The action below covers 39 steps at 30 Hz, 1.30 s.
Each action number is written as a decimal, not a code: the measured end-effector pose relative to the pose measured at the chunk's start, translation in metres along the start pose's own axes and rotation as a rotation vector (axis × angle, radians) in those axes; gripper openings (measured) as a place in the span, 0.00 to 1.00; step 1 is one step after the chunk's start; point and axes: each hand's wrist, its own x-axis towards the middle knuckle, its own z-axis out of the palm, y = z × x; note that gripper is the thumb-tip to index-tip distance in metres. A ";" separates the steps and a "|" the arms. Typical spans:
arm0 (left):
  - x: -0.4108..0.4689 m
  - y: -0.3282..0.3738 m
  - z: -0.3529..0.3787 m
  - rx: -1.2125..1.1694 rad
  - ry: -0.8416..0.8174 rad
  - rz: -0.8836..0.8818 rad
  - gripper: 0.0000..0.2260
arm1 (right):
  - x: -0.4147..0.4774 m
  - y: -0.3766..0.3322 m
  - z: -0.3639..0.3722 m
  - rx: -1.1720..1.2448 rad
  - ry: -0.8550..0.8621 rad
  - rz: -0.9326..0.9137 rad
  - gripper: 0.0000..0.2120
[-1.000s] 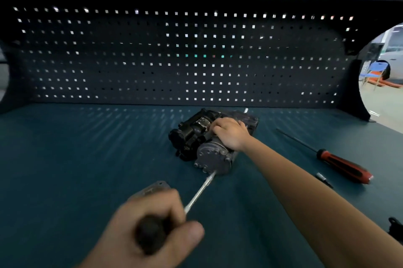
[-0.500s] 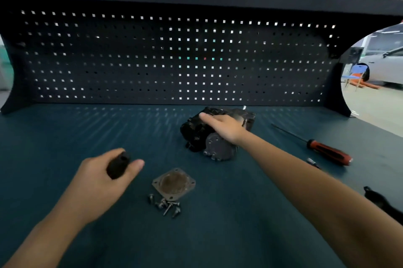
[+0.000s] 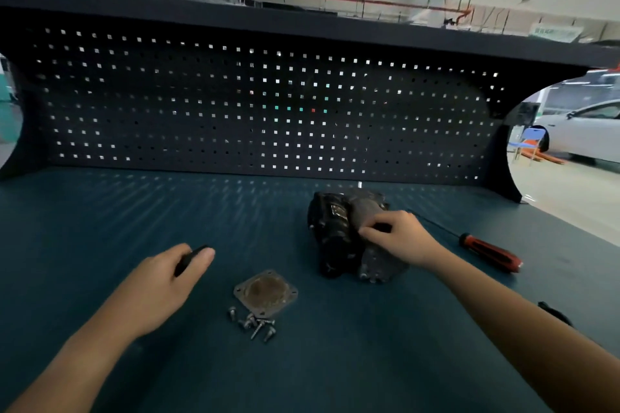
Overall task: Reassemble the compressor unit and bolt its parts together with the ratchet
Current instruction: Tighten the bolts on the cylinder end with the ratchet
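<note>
Teal workbench point(image 3: 100, 228) below a pegboard point(image 3: 201, 110). At 8 o'clock the left hand point(image 3: 161, 285) grips a black tool handle point(image 3: 191, 260). A cover plate point(image 3: 265, 293) and loose bolts point(image 3: 253, 323) lie at 6. The compressor unit point(image 3: 335, 238) sits at 5, with the right hand point(image 3: 406, 238) curling its fingers onto it.

Left hand point(image 3: 161, 285) and tool point(image 3: 189, 260) now off the compressor point(image 3: 345, 238)

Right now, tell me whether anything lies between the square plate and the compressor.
Nothing visible does. The plate lies flat on the mat, left of and nearer than the compressor, only bare mat between them. The screws sit at the plate's near edge, off that path. The right hand holds the compressor's top.
</note>
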 end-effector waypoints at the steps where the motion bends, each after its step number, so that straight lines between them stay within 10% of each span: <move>1: 0.001 -0.001 0.001 0.018 -0.005 -0.001 0.28 | -0.003 0.004 -0.007 0.003 -0.015 0.028 0.09; 10: 0.004 -0.010 0.020 0.405 -0.426 0.117 0.06 | 0.010 -0.030 -0.023 -0.140 0.050 0.132 0.11; 16: -0.004 0.003 0.015 0.493 -0.394 0.099 0.08 | -0.019 -0.040 0.009 -0.544 -0.158 0.035 0.37; 21: -0.018 0.037 0.032 -0.001 -0.044 0.185 0.04 | -0.038 -0.006 0.003 -0.415 -0.040 0.033 0.42; 28: -0.007 0.098 0.093 -0.447 -0.132 -0.050 0.06 | -0.045 0.019 -0.002 -0.204 0.062 0.011 0.49; 39: 0.021 0.150 0.168 -0.768 0.059 -0.312 0.10 | -0.069 0.035 0.015 0.059 0.312 0.276 0.30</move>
